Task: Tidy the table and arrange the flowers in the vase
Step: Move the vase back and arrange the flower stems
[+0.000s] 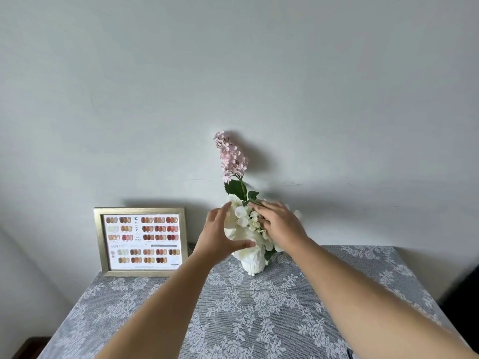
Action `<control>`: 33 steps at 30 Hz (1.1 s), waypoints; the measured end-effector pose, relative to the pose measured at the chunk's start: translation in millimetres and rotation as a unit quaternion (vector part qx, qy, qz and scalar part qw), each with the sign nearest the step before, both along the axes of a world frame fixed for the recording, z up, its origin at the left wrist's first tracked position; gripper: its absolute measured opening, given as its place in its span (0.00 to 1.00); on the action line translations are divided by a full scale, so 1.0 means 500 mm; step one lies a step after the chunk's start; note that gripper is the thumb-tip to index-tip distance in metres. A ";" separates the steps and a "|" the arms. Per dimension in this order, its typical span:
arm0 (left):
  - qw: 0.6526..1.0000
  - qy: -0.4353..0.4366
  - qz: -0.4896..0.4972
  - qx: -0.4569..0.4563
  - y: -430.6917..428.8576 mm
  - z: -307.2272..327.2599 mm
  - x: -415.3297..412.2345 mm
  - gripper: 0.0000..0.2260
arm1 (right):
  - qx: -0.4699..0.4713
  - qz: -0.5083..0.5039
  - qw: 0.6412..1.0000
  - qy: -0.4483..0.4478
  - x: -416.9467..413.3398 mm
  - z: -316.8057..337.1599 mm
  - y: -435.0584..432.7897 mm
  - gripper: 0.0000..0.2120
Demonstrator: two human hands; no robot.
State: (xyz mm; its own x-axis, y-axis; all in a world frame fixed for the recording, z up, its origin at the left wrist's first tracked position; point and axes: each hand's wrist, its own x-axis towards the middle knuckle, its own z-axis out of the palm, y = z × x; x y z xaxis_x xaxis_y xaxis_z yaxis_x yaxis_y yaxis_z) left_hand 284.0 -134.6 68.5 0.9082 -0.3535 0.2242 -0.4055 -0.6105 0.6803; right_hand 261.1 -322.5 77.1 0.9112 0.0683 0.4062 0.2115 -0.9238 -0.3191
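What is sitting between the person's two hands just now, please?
In the head view, the white flowers in the vase lie between the left hand and right hand, both touching them.

This looks like a home corner or small nail-salon nook: a worktop under a grey cloth with white lace flower pattern (pixel 259 307) stands against a plain pale wall (pixel 233 73), carrying a gold-framed nail-colour sample chart (pixel 141 241) and a white ribbed vase (pixel 252 266) of artificial flowers.
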 end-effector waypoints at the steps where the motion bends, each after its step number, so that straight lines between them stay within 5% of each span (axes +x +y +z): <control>1: 1.000 0.002 -0.002 0.002 0.000 0.000 -0.001 0.55 | 0.007 0.001 1.000 0.005 0.002 -0.004 0.001 0.25; 9: 0.998 -0.005 0.018 0.065 -0.010 0.014 -0.012 0.55 | 0.011 0.006 1.000 0.001 0.003 -0.007 0.005 0.25; 18: 0.990 0.054 0.127 0.040 -0.069 0.045 -0.003 0.37 | 0.132 0.022 0.988 -0.073 -0.013 0.040 -0.039 0.23; 23: 0.991 0.054 0.122 0.015 -0.066 0.038 0.002 0.35 | 0.065 0.052 0.996 0.011 -0.021 0.020 -0.067 0.26; 29: 0.992 0.043 0.115 -0.008 -0.062 0.031 0.005 0.32 | 0.067 0.072 0.995 -0.014 -0.017 -0.004 -0.055 0.24; 33: 0.993 0.041 0.113 -0.016 -0.056 0.029 0.006 0.33 | 0.187 0.027 0.980 -0.064 -0.005 0.033 -0.055 0.18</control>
